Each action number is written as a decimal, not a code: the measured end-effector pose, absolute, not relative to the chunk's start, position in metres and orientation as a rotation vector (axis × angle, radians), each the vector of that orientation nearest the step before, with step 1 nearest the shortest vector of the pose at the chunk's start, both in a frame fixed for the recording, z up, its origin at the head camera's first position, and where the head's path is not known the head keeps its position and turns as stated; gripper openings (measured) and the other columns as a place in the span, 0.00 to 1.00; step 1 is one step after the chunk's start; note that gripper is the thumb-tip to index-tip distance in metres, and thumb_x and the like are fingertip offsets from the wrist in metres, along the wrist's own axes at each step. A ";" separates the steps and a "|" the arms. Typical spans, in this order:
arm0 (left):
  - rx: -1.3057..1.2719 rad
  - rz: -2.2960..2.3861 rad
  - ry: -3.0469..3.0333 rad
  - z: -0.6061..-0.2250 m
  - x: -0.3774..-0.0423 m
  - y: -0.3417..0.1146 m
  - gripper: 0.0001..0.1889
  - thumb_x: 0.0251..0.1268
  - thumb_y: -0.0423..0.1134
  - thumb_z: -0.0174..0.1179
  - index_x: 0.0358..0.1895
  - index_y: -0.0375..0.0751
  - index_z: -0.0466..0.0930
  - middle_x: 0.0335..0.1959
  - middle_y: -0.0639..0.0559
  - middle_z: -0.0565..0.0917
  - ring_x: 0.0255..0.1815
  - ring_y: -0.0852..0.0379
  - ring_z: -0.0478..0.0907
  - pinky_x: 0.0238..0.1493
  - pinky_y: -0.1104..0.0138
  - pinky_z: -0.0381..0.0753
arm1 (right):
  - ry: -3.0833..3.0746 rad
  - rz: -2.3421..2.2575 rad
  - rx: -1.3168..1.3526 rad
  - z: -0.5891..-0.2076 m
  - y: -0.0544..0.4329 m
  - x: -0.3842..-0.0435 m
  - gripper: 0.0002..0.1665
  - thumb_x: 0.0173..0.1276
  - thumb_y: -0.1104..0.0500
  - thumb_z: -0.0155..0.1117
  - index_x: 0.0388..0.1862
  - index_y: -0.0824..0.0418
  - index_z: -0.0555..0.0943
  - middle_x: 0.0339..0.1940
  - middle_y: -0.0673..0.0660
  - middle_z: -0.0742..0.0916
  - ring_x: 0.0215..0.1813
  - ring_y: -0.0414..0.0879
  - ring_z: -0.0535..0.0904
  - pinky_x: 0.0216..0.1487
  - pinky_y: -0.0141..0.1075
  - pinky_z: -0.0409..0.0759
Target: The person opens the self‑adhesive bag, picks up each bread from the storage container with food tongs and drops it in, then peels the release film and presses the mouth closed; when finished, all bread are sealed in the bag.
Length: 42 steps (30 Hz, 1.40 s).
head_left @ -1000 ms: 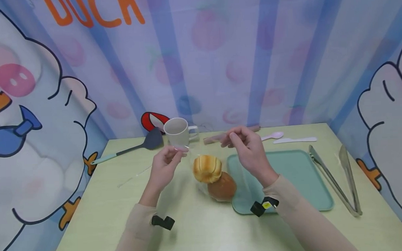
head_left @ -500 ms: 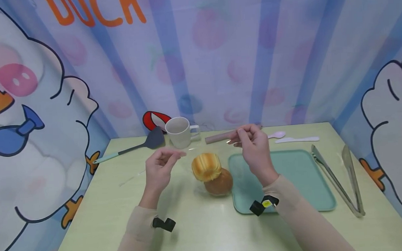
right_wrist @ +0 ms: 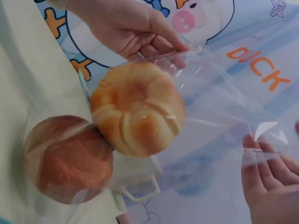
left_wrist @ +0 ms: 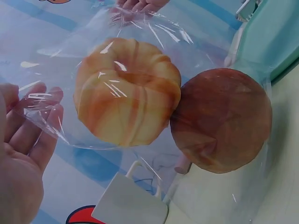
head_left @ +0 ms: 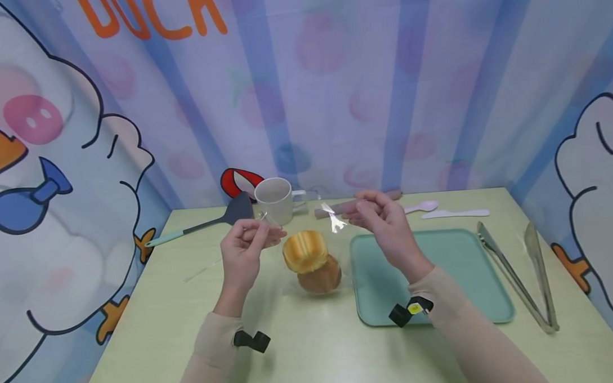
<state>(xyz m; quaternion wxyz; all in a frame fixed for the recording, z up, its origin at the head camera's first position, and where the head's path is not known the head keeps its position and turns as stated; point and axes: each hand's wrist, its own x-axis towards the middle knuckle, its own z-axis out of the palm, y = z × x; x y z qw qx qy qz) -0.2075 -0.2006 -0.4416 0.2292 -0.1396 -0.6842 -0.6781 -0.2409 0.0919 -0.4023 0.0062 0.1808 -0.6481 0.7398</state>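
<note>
Between the two hands hangs a clear plastic bag (right_wrist: 212,98) with two buns inside. One is a golden, ridged bun (head_left: 305,252); below it sits a smooth, round brown bun (head_left: 319,276). The left hand (head_left: 245,250) pinches the bag's upper left edge with thumb and fingers. At the upper right, the right hand (head_left: 386,225) holds the opposite edge. Film lies across the left fingers (left_wrist: 41,135) in the left wrist view and over the right fingers (right_wrist: 264,161) in the right wrist view. Whether the bag's bottom touches the table is hard to tell.
A green tray (head_left: 436,277) lies at right, with metal tongs (head_left: 517,285) beyond it. Along the back are a spatula (head_left: 236,210), a white mug (head_left: 275,201), a pinkish-brown rolled item (head_left: 327,210), a pink spoon (head_left: 423,206) and a pale knife (head_left: 456,214).
The bag with both buns has shifted left, away from the tray. Its film near the right hand now catches bright light. Both hands keep their hold and have moved slightly apart.
</note>
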 end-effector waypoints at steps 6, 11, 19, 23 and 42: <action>-0.368 -1.908 -1.857 -0.439 -0.206 -0.200 0.07 0.79 0.34 0.61 0.47 0.32 0.78 0.43 0.44 0.93 0.43 0.51 0.92 0.44 0.58 0.90 | -2.131 2.227 0.659 -0.408 0.093 -0.244 0.23 0.74 0.69 0.67 0.66 0.73 0.77 0.57 0.69 0.86 0.53 0.42 0.88 0.57 0.37 0.86; -0.370 -1.896 -1.880 -0.437 -0.205 -0.201 0.08 0.79 0.35 0.62 0.49 0.32 0.78 0.45 0.38 0.92 0.44 0.51 0.92 0.44 0.58 0.90 | -2.154 2.032 0.700 -0.410 0.097 -0.249 0.10 0.73 0.66 0.70 0.51 0.70 0.87 0.49 0.66 0.90 0.47 0.44 0.89 0.51 0.35 0.87; -0.410 -1.936 -1.881 -0.435 -0.204 -0.208 0.11 0.79 0.34 0.60 0.52 0.27 0.77 0.47 0.42 0.92 0.46 0.49 0.92 0.45 0.57 0.89 | -2.110 2.099 0.748 -0.403 0.104 -0.249 0.08 0.72 0.66 0.71 0.47 0.69 0.88 0.44 0.57 0.92 0.46 0.45 0.90 0.53 0.37 0.87; -0.425 -1.952 -1.884 -0.431 -0.203 -0.211 0.09 0.78 0.34 0.61 0.52 0.30 0.79 0.46 0.44 0.92 0.45 0.48 0.92 0.45 0.56 0.90 | -2.028 2.213 0.793 -0.401 0.105 -0.247 0.08 0.72 0.67 0.70 0.47 0.71 0.87 0.42 0.53 0.93 0.46 0.47 0.90 0.54 0.40 0.87; -0.525 -1.993 -1.845 -0.415 -0.205 -0.216 0.09 0.77 0.25 0.58 0.51 0.20 0.81 0.36 0.51 0.90 0.33 0.56 0.91 0.40 0.63 0.90 | -1.904 2.239 1.039 -0.394 0.116 -0.245 0.11 0.76 0.70 0.64 0.50 0.64 0.90 0.43 0.56 0.93 0.47 0.49 0.91 0.55 0.46 0.87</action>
